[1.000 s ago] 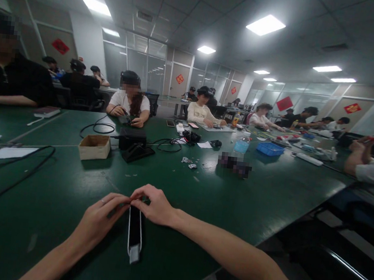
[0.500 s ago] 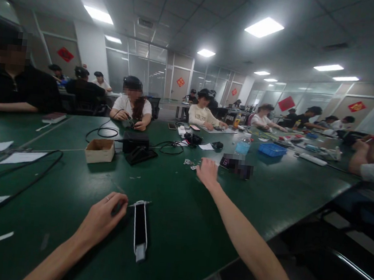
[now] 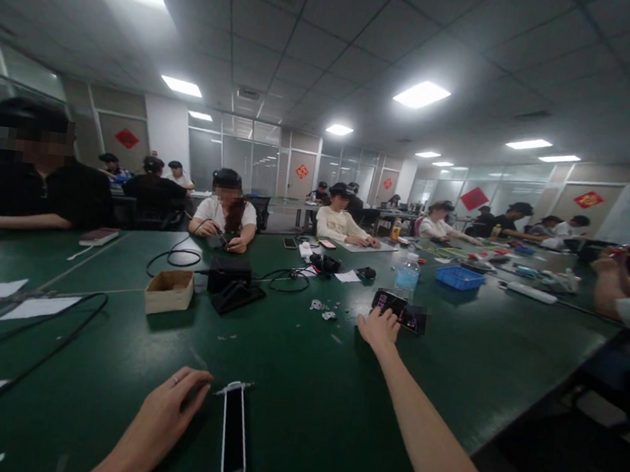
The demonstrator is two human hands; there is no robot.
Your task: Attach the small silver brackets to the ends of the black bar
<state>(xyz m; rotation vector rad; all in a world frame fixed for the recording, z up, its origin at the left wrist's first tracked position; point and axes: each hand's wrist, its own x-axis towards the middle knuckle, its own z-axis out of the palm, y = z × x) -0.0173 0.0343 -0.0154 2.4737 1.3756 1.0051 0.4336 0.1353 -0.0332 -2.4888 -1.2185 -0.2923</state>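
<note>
My right hand reaches over the green table to a smartphone with a lit dark screen, propped at a tilt in front of a clear bottle of blue liquid. Its fingers are spread and overlap the left part of the screen; it does not grip the phone. My left hand, with a ring on one finger, rests on the table, fingers loosely bent and a gap at the thumb. I see nothing in it. Just right of it lies a long device with a white frame and a black panel.
Small silvery pieces lie left of my right hand. Farther back are a cardboard box, a black box, looped black cables and a blue basket. Co-workers sit around the table; papers lie at left.
My right hand has moved right, from beside the small pieces onto the phone's screen. The left hand's fingers have loosened slightly. The whole view has tilted upward.
</note>
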